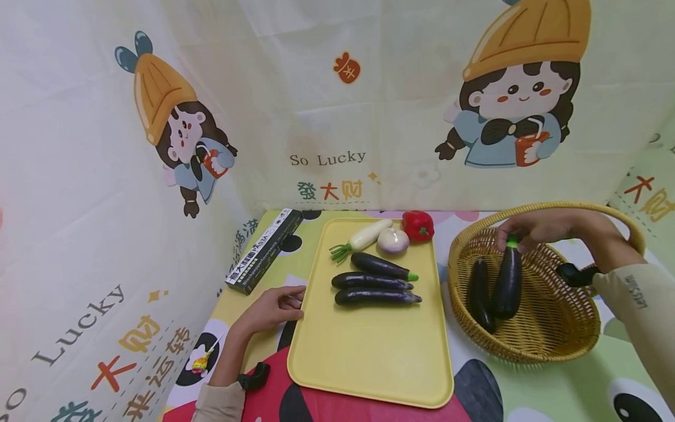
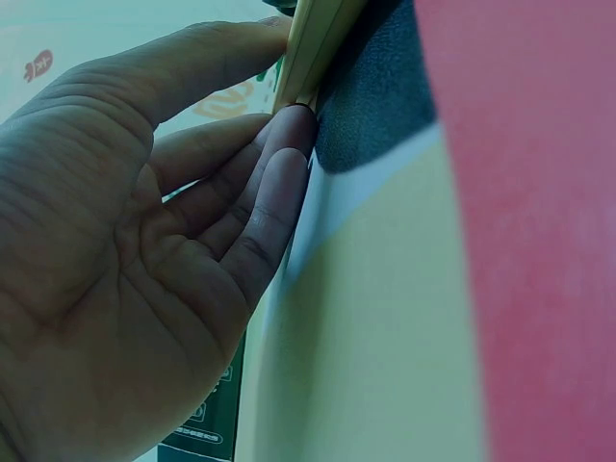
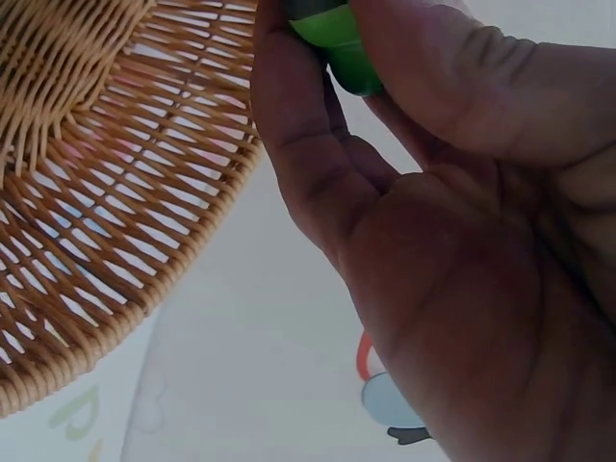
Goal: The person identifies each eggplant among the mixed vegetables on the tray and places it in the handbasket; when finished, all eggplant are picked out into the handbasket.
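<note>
My right hand (image 1: 538,227) pinches an eggplant (image 1: 508,284) by its green stem end (image 3: 337,38), and the eggplant hangs over the wicker basket (image 1: 564,328). Another dark eggplant (image 1: 479,299) lies inside that basket, left of the held one. At the left edge of the yellow tray (image 1: 369,357), my left hand (image 1: 271,309) holds the rim, thumb and fingertips against it. Three eggplants (image 1: 377,297) lie side by side on the tray. Behind them are a white radish (image 1: 366,237), a purple-white turnip (image 1: 393,241) and a red bell pepper (image 1: 418,226).
A black pasta box (image 1: 265,252) lies left of the tray. Near the left forearm is a small yellow-and-red wrapped lollipop (image 1: 199,364). The basket's tall handle (image 1: 548,206) arches behind the right hand. A printed cloth wall (image 1: 379,117) stands at the back.
</note>
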`<state>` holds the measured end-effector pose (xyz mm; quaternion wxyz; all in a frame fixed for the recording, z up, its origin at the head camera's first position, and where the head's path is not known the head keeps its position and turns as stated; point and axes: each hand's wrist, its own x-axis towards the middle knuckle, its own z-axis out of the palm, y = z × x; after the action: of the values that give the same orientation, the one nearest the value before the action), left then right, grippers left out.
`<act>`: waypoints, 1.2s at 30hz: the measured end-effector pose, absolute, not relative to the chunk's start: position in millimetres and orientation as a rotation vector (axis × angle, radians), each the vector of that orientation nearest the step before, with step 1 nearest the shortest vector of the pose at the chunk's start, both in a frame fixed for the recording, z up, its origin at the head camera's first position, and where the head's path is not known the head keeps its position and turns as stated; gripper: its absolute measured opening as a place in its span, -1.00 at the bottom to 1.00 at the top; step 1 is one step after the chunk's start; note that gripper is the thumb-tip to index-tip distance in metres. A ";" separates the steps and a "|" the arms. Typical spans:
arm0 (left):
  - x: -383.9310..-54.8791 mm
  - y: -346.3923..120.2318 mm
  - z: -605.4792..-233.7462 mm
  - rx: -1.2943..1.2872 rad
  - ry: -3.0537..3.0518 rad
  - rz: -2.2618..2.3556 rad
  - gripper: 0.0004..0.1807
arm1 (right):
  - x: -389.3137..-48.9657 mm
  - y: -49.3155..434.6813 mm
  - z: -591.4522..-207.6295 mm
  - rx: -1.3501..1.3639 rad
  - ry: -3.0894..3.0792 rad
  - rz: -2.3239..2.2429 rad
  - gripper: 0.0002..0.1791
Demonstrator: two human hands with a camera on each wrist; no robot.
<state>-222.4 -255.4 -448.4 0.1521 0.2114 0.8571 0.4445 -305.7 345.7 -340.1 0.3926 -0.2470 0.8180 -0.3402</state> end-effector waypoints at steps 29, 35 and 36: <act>-242.4 -269.2 -484.5 0.594 2.456 1.294 -0.32 | -320.5 348.2 -377.1 -0.415 2.076 -0.865 -0.65; -242.5 -268.8 -483.2 0.588 2.468 1.286 -0.32 | -322.8 350.3 -383.7 -0.436 2.079 -0.856 -0.65; -242.5 -268.8 -483.0 0.590 2.469 1.284 -0.32 | -323.3 350.7 -385.1 -0.440 2.078 -0.853 -0.65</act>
<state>-242.5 -268.8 -483.0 0.1478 0.2051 0.8585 0.4462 -323.3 350.7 -385.1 0.4134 -0.1749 0.8266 -0.3394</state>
